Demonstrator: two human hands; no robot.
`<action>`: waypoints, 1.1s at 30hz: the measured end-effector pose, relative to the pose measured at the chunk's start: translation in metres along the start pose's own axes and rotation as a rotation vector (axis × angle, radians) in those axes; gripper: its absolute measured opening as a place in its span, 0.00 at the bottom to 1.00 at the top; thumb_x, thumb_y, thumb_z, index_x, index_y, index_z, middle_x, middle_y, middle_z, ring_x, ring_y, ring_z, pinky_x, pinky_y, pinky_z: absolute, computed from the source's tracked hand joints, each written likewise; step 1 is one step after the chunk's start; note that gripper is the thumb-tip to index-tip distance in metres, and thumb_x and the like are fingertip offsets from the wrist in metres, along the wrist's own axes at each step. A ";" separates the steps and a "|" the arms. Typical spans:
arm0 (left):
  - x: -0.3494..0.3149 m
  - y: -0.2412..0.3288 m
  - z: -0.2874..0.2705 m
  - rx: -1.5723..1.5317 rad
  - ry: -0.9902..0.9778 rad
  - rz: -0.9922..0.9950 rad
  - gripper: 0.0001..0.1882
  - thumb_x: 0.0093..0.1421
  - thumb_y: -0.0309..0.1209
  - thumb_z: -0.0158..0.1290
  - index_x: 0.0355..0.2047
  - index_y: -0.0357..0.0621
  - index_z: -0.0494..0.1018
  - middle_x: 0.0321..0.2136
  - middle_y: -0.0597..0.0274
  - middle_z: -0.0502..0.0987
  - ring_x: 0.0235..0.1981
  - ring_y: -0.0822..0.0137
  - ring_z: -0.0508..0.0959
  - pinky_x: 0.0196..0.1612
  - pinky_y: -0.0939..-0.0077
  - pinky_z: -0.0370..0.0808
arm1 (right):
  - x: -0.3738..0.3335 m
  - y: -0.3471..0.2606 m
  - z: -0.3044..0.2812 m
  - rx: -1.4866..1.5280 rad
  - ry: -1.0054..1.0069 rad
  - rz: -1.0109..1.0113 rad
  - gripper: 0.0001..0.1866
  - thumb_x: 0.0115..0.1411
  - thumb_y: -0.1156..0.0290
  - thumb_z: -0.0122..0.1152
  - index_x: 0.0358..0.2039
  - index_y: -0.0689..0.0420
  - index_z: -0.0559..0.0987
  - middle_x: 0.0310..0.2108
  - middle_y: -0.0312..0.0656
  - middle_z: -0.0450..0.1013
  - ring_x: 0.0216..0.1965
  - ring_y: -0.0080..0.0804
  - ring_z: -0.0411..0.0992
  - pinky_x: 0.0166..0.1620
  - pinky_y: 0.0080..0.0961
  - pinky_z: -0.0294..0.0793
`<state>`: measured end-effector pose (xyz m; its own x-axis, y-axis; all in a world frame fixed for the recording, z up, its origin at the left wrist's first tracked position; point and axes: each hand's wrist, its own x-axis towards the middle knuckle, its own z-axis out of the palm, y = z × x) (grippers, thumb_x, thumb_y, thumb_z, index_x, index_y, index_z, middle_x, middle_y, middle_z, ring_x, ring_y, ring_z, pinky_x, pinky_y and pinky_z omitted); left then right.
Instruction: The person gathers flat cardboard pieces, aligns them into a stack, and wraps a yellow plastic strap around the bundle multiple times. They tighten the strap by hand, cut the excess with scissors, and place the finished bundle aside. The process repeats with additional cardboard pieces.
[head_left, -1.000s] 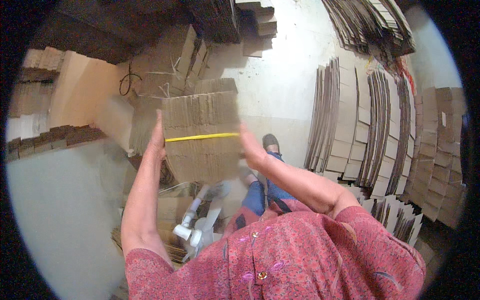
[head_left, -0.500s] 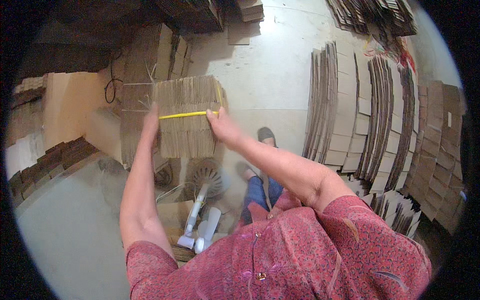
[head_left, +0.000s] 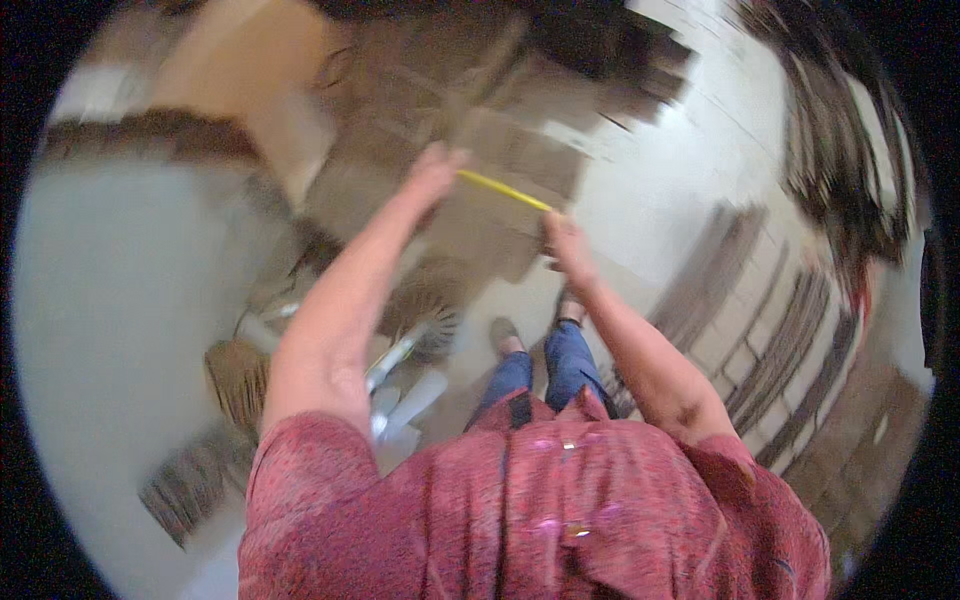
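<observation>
A yellow strap (head_left: 505,189) runs taut across the top of a brown bundle of folded cardboard (head_left: 505,225). My left hand (head_left: 435,178) is closed at the strap's left end, by the bundle's left edge; its fingertips are smeared by motion. At the right edge my right hand (head_left: 566,240) has its fingers curled around the strap's other end. Blur hides whether either hand also grips the cardboard itself. The bundle sits in front of me, beyond my feet, and its sheet edges are blurred.
A white fan (head_left: 405,385) stands low between my left arm and my legs. Long rows of stacked cardboard (head_left: 790,340) fill the right side. Darker stacks (head_left: 610,60) are at the back, and a tan cardboard sheet (head_left: 245,60) leans at the far left.
The whole view has swung, so the surroundings look turned and blurred. My hands and the strap now appear farther right, with the strap slanting down to the right. Both hands stay at its ends.
</observation>
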<state>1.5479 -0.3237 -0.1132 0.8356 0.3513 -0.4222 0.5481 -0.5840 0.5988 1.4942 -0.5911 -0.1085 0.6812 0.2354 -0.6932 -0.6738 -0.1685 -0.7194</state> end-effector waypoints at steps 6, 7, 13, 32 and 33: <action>-0.186 0.096 -0.077 -0.005 -0.228 0.566 0.27 0.56 0.45 0.49 0.49 0.35 0.65 0.41 0.43 0.73 0.43 0.54 0.73 0.46 0.65 0.69 | -0.039 0.083 -0.095 -0.029 -0.024 0.081 0.34 0.58 0.49 0.48 0.59 0.53 0.55 0.43 0.46 0.69 0.31 0.32 0.72 0.31 0.26 0.70; -0.213 0.088 -0.107 -0.040 -0.247 0.578 0.27 0.56 0.45 0.49 0.49 0.36 0.66 0.40 0.44 0.73 0.42 0.55 0.74 0.45 0.65 0.70 | -0.044 0.085 -0.090 -0.063 0.004 0.183 0.30 0.58 0.50 0.48 0.54 0.56 0.60 0.39 0.46 0.71 0.29 0.32 0.72 0.29 0.25 0.70; -0.375 0.026 -0.185 -0.353 -0.178 0.504 0.23 0.55 0.37 0.54 0.48 0.38 0.67 0.37 0.52 0.76 0.35 0.64 0.77 0.39 0.72 0.72 | -0.071 0.151 -0.134 -0.324 -0.106 0.388 0.26 0.58 0.52 0.49 0.49 0.59 0.64 0.38 0.46 0.71 0.30 0.34 0.72 0.31 0.29 0.71; -0.741 -0.197 0.169 -1.170 0.897 -0.837 0.14 0.55 0.42 0.50 0.25 0.44 0.73 0.19 0.62 0.73 0.20 0.66 0.72 0.26 0.70 0.68 | -0.026 0.102 0.047 -1.118 -0.606 0.284 0.24 0.57 0.56 0.51 0.48 0.60 0.67 0.37 0.46 0.72 0.32 0.33 0.73 0.33 0.29 0.71; -0.744 -0.197 0.207 -1.022 0.836 -0.799 0.13 0.53 0.41 0.51 0.26 0.45 0.73 0.20 0.60 0.73 0.19 0.64 0.72 0.26 0.69 0.68 | -0.030 0.104 0.060 -1.156 -0.632 0.271 0.24 0.57 0.57 0.51 0.48 0.60 0.67 0.37 0.46 0.72 0.32 0.33 0.73 0.33 0.29 0.72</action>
<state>0.8108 -0.6212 -0.0576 -0.0879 0.8179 -0.5686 0.3458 0.5604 0.7526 1.3864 -0.5584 -0.1602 0.1071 0.4113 -0.9052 0.0739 -0.9112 -0.4053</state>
